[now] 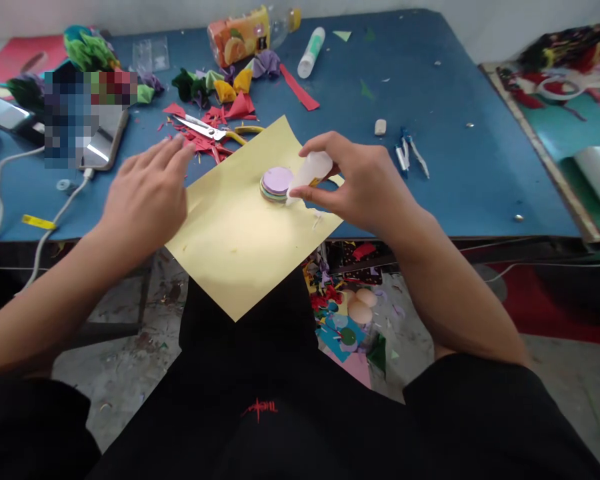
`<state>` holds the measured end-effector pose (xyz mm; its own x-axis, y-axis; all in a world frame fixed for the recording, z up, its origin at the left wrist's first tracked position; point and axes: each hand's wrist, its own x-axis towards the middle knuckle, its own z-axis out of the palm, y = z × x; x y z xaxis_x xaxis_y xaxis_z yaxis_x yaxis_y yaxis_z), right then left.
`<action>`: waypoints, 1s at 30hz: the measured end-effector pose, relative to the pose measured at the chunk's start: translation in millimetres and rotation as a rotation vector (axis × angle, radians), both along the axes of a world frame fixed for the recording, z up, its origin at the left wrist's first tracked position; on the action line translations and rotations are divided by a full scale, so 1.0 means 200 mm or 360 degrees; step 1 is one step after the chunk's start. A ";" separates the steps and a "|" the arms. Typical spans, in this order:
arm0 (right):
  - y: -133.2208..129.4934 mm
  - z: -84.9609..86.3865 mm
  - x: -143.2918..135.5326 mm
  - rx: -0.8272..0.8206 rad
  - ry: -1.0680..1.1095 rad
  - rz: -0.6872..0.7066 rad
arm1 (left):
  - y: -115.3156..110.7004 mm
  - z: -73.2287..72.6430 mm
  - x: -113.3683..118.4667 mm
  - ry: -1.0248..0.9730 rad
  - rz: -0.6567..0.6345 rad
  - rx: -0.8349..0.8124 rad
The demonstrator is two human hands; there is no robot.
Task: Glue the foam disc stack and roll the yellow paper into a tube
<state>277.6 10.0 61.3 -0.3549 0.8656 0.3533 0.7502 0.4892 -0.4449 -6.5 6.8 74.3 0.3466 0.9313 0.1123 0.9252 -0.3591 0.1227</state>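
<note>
My right hand [353, 177] grips a small white squeeze bottle [316, 168] between thumb and fingers. The bottle is tilted, its narrow tip pointing down to the left, beside a stack of round paper discs [279, 181]. A lilac disc lies on top of that stack, with green and other colours showing underneath. Under the discs is a yellow sheet of paper [230, 233], which juts over the table's front edge. My left hand [147, 187] is over the sheet's left side, fingers stretched out and nothing in it. Scissors [207, 129] with yellow handles lie beyond it among red paper scraps [213, 143].
At the back of the blue table [430, 67] are a juice bottle [245, 33], a glue stick [311, 52] and crumpled paper pieces [225, 83]. An eraser [381, 127] and a blue compass [407, 152] lie right. A phone [105, 137] with a cable sits left.
</note>
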 end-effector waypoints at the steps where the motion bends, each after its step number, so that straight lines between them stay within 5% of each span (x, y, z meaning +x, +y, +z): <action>1: 0.00 0.00 -0.01 -0.0003 0.0000 0.0001 | 0.06 0.02 0.09 -0.0014 -0.0063 -0.0019; 6: 0.04 0.00 -0.01 0.0073 -0.0068 -0.0038 | 0.32 0.02 0.51 -0.0096 -0.0379 0.0070; 10: 0.04 0.00 0.02 0.0103 -0.0037 -0.0060 | 0.43 -0.06 0.69 -0.0018 -0.0450 0.0004; 16: -0.03 -0.11 0.08 0.0170 0.0391 -0.0157 | 0.48 -0.18 0.72 -0.0065 -0.0375 -0.0056; 21: -0.09 -0.24 0.08 0.0173 0.0825 -0.0273 | 0.48 -0.21 0.73 0.0003 -0.0338 -0.0002; 30: -0.07 -0.30 0.08 0.0270 0.0804 -0.0323 | 0.48 -0.22 0.73 -0.0024 -0.0338 0.0032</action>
